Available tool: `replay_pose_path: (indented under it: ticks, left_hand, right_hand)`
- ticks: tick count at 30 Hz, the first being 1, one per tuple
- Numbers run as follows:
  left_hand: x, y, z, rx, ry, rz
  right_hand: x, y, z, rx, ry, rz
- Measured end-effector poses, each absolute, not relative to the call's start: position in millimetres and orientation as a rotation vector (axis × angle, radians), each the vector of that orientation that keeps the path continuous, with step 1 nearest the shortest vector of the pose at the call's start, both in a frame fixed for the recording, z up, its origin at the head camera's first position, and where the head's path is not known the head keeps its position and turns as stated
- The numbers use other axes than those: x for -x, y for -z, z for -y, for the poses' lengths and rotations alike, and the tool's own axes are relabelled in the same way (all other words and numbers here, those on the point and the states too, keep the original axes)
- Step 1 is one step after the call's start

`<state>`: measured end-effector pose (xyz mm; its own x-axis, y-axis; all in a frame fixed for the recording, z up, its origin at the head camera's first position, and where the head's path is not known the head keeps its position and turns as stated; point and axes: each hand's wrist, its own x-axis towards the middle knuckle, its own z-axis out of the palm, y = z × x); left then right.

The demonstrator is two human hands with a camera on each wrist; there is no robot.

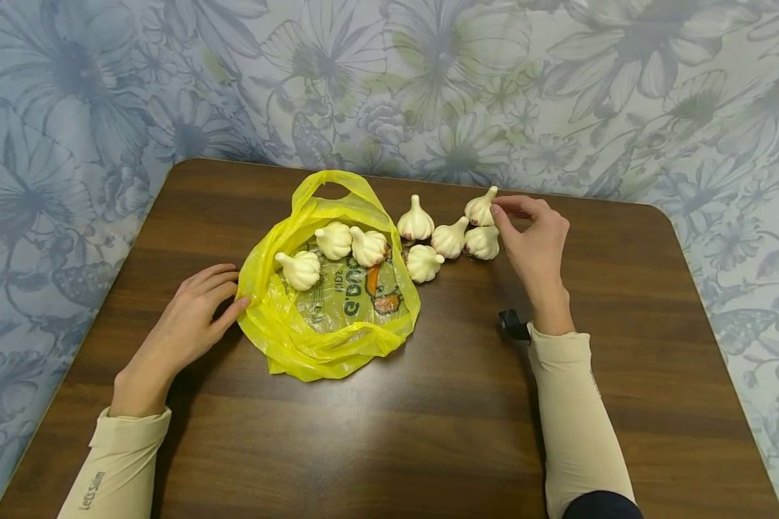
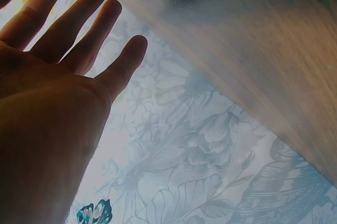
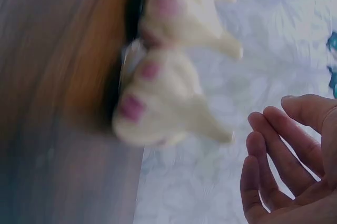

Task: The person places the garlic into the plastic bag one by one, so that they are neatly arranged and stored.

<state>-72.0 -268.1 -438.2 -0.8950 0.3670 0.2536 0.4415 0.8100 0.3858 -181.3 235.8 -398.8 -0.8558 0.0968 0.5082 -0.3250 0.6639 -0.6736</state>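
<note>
A yellow plastic bag [image 1: 337, 357] lies spread with its mouth up. Three garlic bulbs [image 1: 298, 271] rest inside it. My left hand [image 1: 191, 317] is at the bag's left rim, its thumb against the plastic and its fingers loosely extended. To the right of the bag sits a group of several more garlic bulbs [image 1: 450, 238]. Beside the farthest bulb on the right [image 1: 482, 207] is my right hand [image 1: 535, 238]. The right wrist view shows that hand's fingers loosely bent with nothing between them, apart from the blurred garlic bulbs [image 3: 163, 98], which have purple patches.
Everything stands on a brown wooden table [image 1: 428, 447] with rounded far corners. A flower-patterned wall covering [image 1: 389, 86] rises just behind the table's far edge. A small black device [image 1: 513, 326] is attached at my right wrist.
</note>
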Motion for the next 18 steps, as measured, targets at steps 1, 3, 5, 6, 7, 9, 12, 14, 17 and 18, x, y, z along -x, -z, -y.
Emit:
replay_pose_path:
  ticks: [1, 3, 5, 6, 7, 9, 12, 14, 17, 18]
  left_hand:
    - [72, 438, 268, 0.637, 0.664, 2.828]
    - [73, 438, 268, 0.639, 0.663, 2.826]
    - [73, 437, 268, 0.643, 0.663, 2.824]
    - [73, 437, 268, 0.645, 0.663, 2.822]
    - [73, 437, 268, 0.646, 0.663, 2.821]
    - [74, 437, 268, 0.647, 0.661, 2.817]
    - [73, 438, 268, 0.649, 0.661, 2.815]
    - [72, 438, 268, 0.648, 0.661, 2.814]
    - [72, 437, 266, 0.657, 0.659, 2.807]
    - [72, 437, 267, 0.658, 0.658, 2.803]
  right_hand:
    - [181, 399, -240, -0.155, -1.094, 2.378]
    - [182, 401, -248, -0.117, -1.089, 2.41]
    - [182, 403, -255, -0.092, -1.102, 2.447]
    - [182, 405, -257, -0.082, -1.111, 2.468]
    - [182, 407, -260, -0.076, -1.116, 2.49]
    - [183, 410, -262, -0.069, -1.134, 2.528]
    - [183, 414, -262, -0.062, -1.128, 2.578]
    - [183, 416, -261, -0.061, -1.117, 2.598]
    - [182, 417, -261, -0.057, -1.084, 2.611]
    - [182, 417, -261, -0.059, -1.078, 2.61]
